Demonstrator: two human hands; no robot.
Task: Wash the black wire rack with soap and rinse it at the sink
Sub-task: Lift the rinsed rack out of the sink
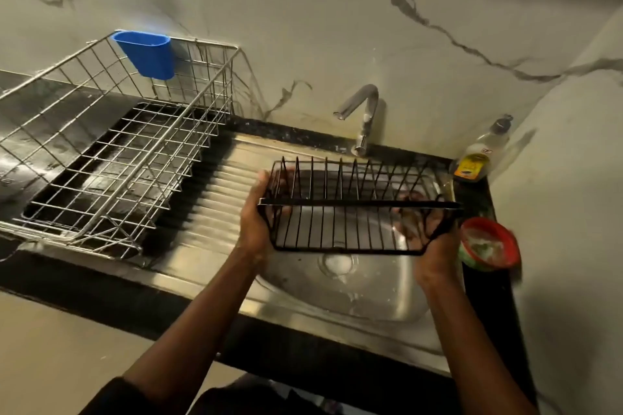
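The black wire rack (350,204) is held level above the steel sink basin (371,293), its upright prongs pointing up. My left hand (261,222) grips its left end and my right hand (429,239) grips its right end, fingers curled through the wires. The chrome tap (362,111) stands behind the rack, and no water is visibly running. A red tub of whitish soap paste (488,244) sits on the black counter just right of my right hand. The drain (337,263) shows below the rack.
A steel wire dish basket (111,152) with a blue plastic cup holder (145,54) stands on the left counter beside the ribbed draining board (219,199). A dish-liquid bottle (478,158) stands at the back right corner. Marble wall runs behind and to the right.
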